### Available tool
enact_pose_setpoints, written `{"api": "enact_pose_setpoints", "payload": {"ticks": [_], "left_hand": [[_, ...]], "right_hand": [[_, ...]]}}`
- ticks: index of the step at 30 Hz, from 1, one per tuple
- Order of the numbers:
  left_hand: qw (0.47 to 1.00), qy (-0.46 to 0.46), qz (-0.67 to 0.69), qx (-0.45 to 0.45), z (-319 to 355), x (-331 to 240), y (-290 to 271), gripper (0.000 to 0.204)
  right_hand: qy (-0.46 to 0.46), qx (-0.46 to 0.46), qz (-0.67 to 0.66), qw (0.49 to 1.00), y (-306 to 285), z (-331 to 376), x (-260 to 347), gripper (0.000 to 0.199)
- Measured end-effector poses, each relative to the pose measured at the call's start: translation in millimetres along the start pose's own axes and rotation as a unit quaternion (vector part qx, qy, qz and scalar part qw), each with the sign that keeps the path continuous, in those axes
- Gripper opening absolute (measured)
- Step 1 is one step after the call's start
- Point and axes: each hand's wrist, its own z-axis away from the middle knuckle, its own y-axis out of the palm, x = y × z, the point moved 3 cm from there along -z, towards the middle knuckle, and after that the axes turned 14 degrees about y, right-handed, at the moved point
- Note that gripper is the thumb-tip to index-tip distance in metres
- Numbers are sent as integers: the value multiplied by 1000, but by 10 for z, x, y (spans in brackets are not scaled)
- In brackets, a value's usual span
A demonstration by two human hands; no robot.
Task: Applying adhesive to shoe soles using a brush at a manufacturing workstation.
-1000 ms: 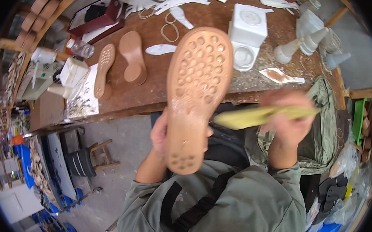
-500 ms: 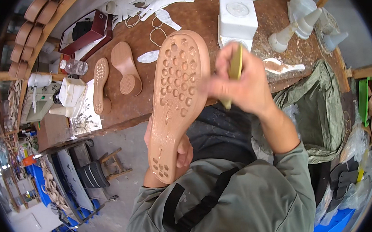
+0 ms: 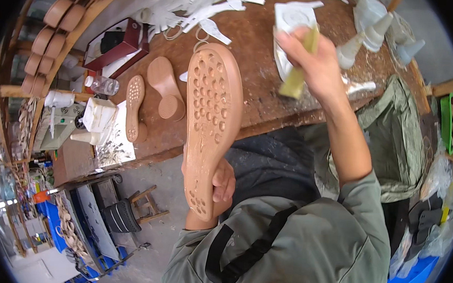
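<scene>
My left hand [image 3: 224, 182] is wrapped round the narrow part of a tan shoe sole [image 3: 205, 135] and holds it upright. The sole's face, dotted with round hollows, is toward me and has a wet shine. In my right hand [image 3: 322, 64] is a flat yellow-green strip [image 3: 296, 78], gripped between thumb and fingers; its exact kind cannot be made out. That hand is over the bench at a white plastic container [image 3: 281, 53], partly covering it. Two more tan soles, one dotted [image 3: 134, 101] and one with a round heel [image 3: 166, 84], lie left of the held sole.
White scraps [image 3: 204, 8] are heaped at the back of the brown bench [image 3: 254, 43]. Nozzle-tipped bottles [image 3: 373, 33] stand back right. A dark red box [image 3: 114, 49] and a clear bottle [image 3: 102, 85] sit left. A green sheet-lined bin [image 3: 394, 153] is beside my right arm.
My right hand has moved away from the sole, up and rightward to the white container, with the strip still gripped. The sole stays in my left hand; the whole view has shifted slightly.
</scene>
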Motion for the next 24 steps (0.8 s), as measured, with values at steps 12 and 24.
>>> {"api": "enact_pose_setpoints", "payload": {"ticks": [12, 24], "left_hand": [[919, 199, -318, -122, -100, -598, -125, 88], [270, 325, -901, 100, -709, -1466, 1741, 87]], "right_hand": [[65, -22, 24, 997, 45, 409, -867, 21], [38, 79, 280, 956, 944, -6, -291, 22]]}}
